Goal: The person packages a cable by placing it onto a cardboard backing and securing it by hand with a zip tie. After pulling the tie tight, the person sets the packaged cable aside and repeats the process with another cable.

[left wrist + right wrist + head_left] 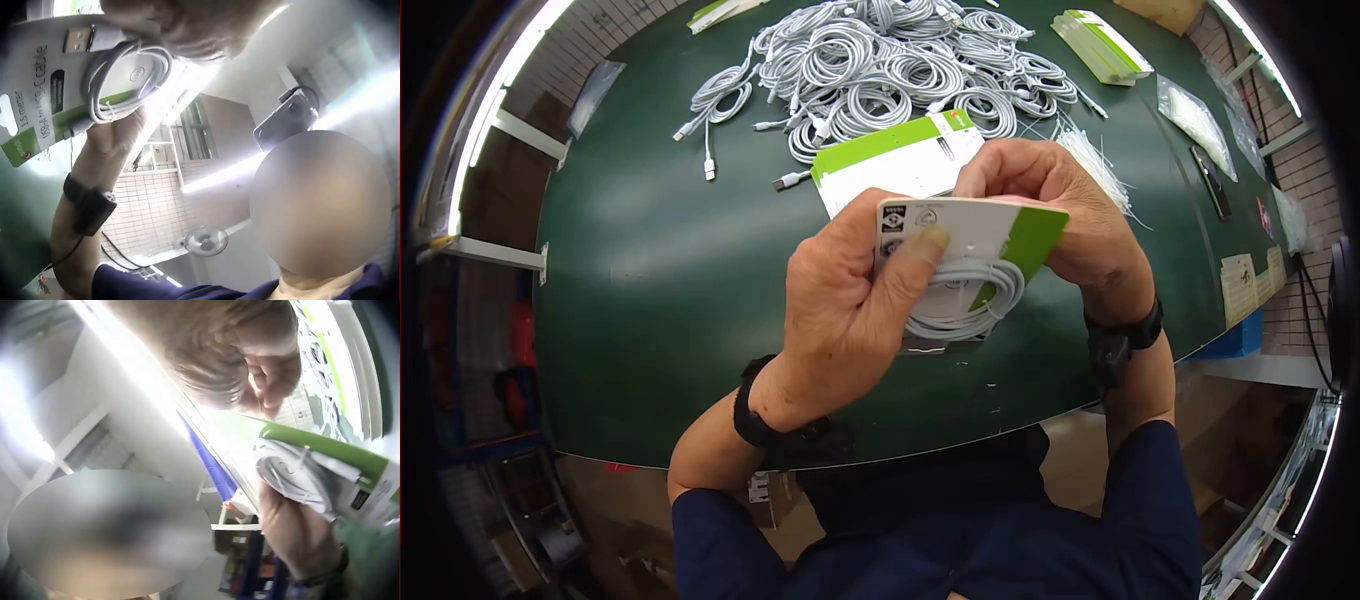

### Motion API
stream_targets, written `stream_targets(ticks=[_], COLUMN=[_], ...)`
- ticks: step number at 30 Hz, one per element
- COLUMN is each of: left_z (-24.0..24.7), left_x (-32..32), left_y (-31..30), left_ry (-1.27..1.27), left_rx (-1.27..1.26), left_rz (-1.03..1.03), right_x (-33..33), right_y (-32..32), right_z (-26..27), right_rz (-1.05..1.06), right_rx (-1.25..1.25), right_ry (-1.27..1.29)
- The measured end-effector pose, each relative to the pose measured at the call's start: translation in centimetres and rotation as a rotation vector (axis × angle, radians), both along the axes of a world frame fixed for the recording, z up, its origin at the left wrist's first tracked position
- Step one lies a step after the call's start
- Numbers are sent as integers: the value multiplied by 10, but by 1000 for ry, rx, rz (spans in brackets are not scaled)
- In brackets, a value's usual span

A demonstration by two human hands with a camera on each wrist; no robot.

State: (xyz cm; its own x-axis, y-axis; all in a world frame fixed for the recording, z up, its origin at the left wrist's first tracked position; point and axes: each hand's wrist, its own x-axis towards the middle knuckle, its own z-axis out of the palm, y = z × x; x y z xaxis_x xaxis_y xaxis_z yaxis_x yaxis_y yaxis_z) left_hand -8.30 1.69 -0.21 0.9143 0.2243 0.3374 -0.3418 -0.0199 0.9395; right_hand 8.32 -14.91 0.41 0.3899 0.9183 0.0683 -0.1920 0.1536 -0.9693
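Left grip: the card is held firmly by the left hand, with the thumb pressed on its face and the fingers behind.
Right grip: the fingers of the right hand are bent near the green end of the card; whether something is pinched there cannot be told.
Card: it is held tilted above the green table, between the 2 hands.
Cable on card: the white cable is coiled in loops and tied; its metal plug is seen near the printed words.
Behind: flat cards are laid in front of a big heap of cables.
Right side: thin white ties are spread beside the cards.
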Motion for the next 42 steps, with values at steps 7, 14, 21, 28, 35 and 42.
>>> stream_targets(ticks=[7,14,21,28,35,42], left_z=[-20,-31,-40,-26,-37,-41], left_x=[27,35,32,23,23,24], left_y=[17,21,19,16,6,3], left_ry=[80,123,163,121,30,65], left_rx=[-358,-467,-431,-245,-301,-370], left_rz=[3,11,-69,-95,-96,-11], right_x=[-3,-23,-21,-18,-18,-23], right_y=[-2,9,16,16,17,16], right_z=[-10,-3,-21,-21,-20,-25], right_rz=[-619,-485,-525,-630,-690,-664], right_rx=[198,169,226,329,330,329], right_ry=[-758,-1477,-1539,-1534,-1538,-1494])
